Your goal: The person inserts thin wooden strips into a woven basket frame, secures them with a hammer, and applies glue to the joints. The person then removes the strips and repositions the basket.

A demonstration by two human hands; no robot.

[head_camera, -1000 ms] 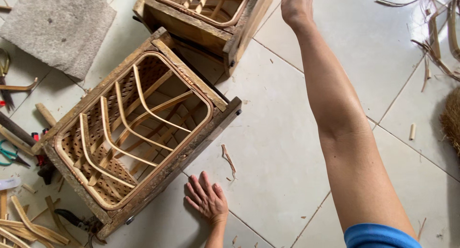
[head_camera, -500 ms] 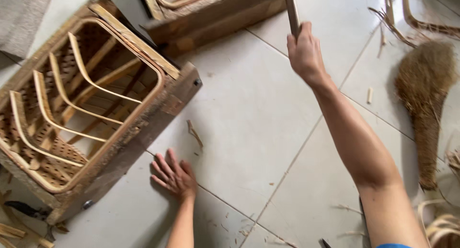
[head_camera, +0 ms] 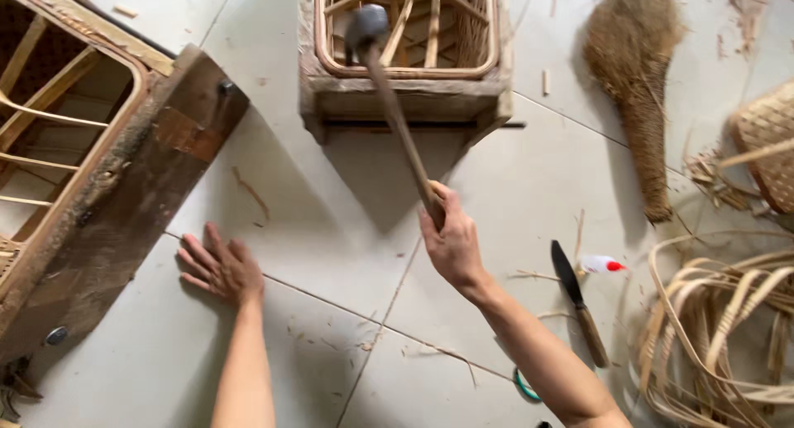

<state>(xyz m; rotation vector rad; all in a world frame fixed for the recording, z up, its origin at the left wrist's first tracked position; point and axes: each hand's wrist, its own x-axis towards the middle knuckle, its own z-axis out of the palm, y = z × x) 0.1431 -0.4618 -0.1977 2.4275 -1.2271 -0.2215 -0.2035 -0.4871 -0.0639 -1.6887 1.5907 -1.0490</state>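
Far left: big wooden frame [head_camera: 107, 196] w/ bent cane ribs inside, lying on the tile floor [head_camera: 331, 229], one corner angled toward the middle. Just beside it, left hand [head_camera: 219, 267] is pressed flat on the floor, fingers spread, gripping nothing; looks like a prop for the body's weight. Centre: right hand [head_camera: 451, 242] is clenched round the lower end of a hammer [head_camera: 389, 97], held low on the handle for reach. Its dark head hangs over the near rim of a smaller frame [head_camera: 405, 89] at top centre. Right of the hand: knife [head_camera: 575, 300] and small white bottle [head_camera: 600, 264] on the floor, near to grab. Top right: broom [head_camera: 637, 72]. Far right: loose cane strips [head_camera: 719, 329], part of a woven basket [head_camera: 769, 143].
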